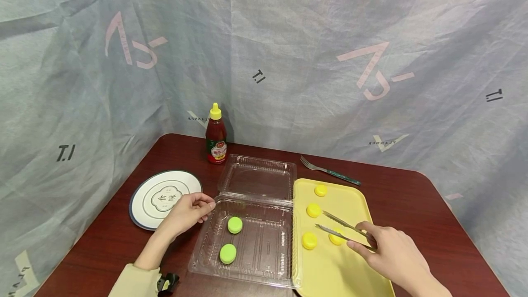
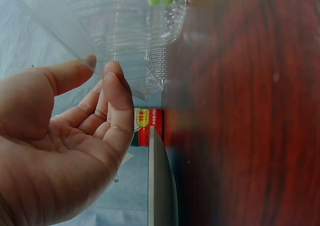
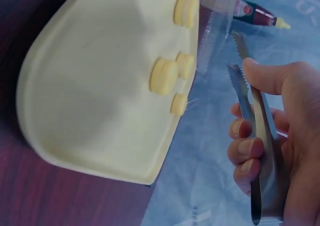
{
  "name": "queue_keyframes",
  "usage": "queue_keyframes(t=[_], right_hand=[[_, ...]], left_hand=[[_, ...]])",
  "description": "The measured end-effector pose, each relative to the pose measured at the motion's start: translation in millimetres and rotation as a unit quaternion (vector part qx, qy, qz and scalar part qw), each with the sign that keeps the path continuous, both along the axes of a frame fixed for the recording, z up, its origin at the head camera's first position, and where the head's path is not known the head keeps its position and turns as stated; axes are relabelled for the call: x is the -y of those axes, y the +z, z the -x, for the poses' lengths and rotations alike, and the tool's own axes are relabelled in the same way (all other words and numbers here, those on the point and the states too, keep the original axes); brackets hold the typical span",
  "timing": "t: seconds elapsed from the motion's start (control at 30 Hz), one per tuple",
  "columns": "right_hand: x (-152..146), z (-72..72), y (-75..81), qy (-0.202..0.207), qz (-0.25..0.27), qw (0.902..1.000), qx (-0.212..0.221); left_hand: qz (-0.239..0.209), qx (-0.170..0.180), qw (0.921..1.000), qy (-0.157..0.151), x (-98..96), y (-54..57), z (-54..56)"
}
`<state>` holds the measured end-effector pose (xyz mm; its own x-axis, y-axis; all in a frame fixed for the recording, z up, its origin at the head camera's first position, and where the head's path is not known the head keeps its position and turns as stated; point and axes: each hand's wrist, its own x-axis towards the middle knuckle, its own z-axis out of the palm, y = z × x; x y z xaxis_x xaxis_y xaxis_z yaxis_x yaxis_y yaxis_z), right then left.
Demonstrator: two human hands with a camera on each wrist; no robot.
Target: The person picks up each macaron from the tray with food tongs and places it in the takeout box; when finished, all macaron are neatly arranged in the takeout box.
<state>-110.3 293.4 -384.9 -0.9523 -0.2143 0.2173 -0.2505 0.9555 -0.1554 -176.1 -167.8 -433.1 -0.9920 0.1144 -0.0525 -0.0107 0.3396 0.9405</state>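
Observation:
My left hand (image 1: 190, 213) pinches the left rim of a clear plastic clamshell container (image 1: 264, 253) between thumb and forefinger, close to its hinge. The container's lid (image 1: 257, 178) lies folded back. Two green macarons, one nearer (image 1: 228, 254) and one farther (image 1: 235, 225), sit in its left half. In my right hand (image 1: 398, 253) are metal tongs (image 3: 272, 186), their toothed tips apart with nothing between them. The tips are over a yellow tray (image 1: 356, 274) that bears several yellow macarons (image 1: 309, 240). One macaron (image 1: 336, 238) is partly hidden behind the lower tong arm.
A white plate (image 1: 144, 198) with a blue rim lies left of the container. Behind stands a ketchup bottle (image 1: 216, 139) with a yellow cap. A fork (image 1: 330, 172) with a dark green handle lies beyond the tray. Grey cloth (image 1: 264, 35) hangs behind the dark red table (image 1: 429, 210).

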Motion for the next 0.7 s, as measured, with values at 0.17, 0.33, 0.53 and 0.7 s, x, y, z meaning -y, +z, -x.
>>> queue_keyframes(t=[0.17,0.33,0.53,0.7], right_hand=[[-7.0,-0.5,-4.2,-0.011,0.000,0.9999,0.010],[-14.7,-1.1,-10.3,-0.017,0.000,0.9997,0.016],[-23.5,-3.6,-16.9,-0.025,-0.001,0.9992,0.030],[-30.0,-5.5,-23.1,-0.028,-0.003,0.9986,0.045]], left_hand=[[-0.002,-0.002,1.0000,-0.001,-0.2,1.6,-0.6],[-0.006,-0.004,1.0000,-0.003,-0.3,2.8,-1.1],[-0.006,-0.006,1.0000,-0.005,-0.2,3.0,-1.1],[-0.006,-0.003,1.0000,-0.004,-0.3,3.2,-1.0]])
